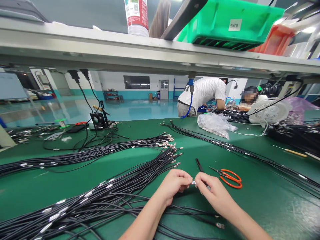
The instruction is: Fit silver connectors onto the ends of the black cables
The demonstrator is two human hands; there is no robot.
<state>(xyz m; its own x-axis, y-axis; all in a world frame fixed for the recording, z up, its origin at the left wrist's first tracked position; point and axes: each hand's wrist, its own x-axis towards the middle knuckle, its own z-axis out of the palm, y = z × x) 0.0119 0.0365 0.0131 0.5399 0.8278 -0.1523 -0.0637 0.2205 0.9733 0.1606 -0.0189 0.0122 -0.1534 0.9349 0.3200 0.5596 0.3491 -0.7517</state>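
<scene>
My left hand [173, 185] and my right hand [211, 190] meet over the green mat [262, 200], fingers pinched together on a small silver connector [193, 182] at the end of a black cable. Thin black cables run from under my wrists toward me, one ending in a metal tip [220, 225]. A large bundle of black cables with metal ends [120, 186] lies just left of my left hand. A black pen-like tool [199, 165] lies just beyond my fingers. Orange-handled scissors [231, 178] rest right of my right hand.
A second cable bundle [100, 151] stretches across the mat farther back. A crumpled plastic bag [215, 125], a white fan [268, 113] and more cables lie at the far right. A small black fixture [98, 120] stands back left. A person in a striped shirt [203, 95] bends beyond the bench. A shelf with a green bin [230, 23] hangs overhead.
</scene>
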